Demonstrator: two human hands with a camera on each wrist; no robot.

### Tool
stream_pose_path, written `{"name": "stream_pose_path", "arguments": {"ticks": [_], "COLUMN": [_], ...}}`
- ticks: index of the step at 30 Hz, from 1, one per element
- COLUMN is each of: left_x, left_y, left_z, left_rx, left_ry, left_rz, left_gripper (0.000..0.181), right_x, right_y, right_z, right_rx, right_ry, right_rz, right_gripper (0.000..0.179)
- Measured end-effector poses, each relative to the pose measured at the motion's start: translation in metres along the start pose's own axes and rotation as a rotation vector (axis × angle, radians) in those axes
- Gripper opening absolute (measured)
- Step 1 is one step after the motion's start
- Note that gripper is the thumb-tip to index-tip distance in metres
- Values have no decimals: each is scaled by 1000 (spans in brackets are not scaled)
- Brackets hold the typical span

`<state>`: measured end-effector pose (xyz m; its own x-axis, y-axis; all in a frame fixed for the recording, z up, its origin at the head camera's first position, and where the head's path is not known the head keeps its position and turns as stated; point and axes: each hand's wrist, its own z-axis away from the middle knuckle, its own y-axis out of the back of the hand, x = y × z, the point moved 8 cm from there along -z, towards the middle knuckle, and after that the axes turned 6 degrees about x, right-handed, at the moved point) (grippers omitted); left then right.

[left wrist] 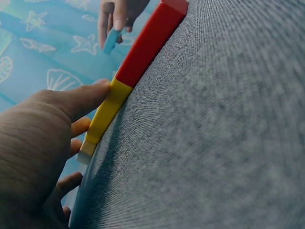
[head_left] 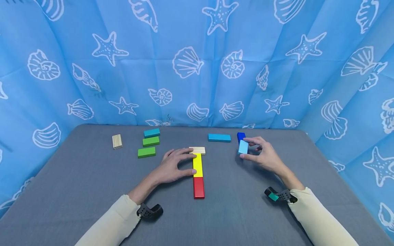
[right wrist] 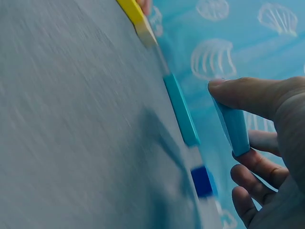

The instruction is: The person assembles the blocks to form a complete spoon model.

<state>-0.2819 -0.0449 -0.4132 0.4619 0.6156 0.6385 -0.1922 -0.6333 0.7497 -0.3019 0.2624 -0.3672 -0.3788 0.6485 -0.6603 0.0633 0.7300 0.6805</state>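
Observation:
My right hand (head_left: 267, 156) pinches a light blue block (head_left: 243, 147) between thumb and fingertips. In the right wrist view this block is held up off the table, its shadow on the cloth. Just behind it lies a dark blue block (head_left: 241, 136), partly hidden in the head view. My left hand (head_left: 173, 166) reaches over from the left with fingers extended. Its thumb and a finger touch the left side of a yellow block (head_left: 198, 165), and another finger rests at a plain wooden block (head_left: 199, 150). A red block (head_left: 198, 188) lies end to end with the yellow one.
A longer blue block (head_left: 219, 137) lies back right of centre. To the left are a teal block (head_left: 152, 133), two green blocks (head_left: 146, 152) and another wooden block (head_left: 117, 141). Grey cloth covers the table (head_left: 234, 212); a blue shell-print curtain (head_left: 197, 68) hangs behind.

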Motion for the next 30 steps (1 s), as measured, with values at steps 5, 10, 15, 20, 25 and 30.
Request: {"name": "stream_pose_path", "arguments": {"ticks": [5, 10, 15, 20, 25, 30], "left_x": [0, 0, 0, 0, 0, 1], "left_y": [-2, -1, -1, -1, -1, 0], "left_z": [1, 1, -1, 0, 0, 0], "left_rx": [-10, -8, 0, -4, -4, 0], "left_ry": [2, 3, 8, 17, 15, 19], "left_rz": [-11, 0, -8, -13, -14, -20], "left_gripper": [59, 58, 58, 59, 60, 60], "right_x": [-20, -42, -62, -78, -95, -111], "right_y": [-20, -39, -57, -71, -83, -96], "right_z": [10, 19, 28, 40, 53, 66], "right_rx": [-46, -110, -183, -247, -318, -393], "right_ry": [51, 76, 92, 94, 108, 128], "right_rz": [-21, -42, -81, -129, -177, -205], "right_gripper": [63, 64, 64, 65, 66, 66]}}
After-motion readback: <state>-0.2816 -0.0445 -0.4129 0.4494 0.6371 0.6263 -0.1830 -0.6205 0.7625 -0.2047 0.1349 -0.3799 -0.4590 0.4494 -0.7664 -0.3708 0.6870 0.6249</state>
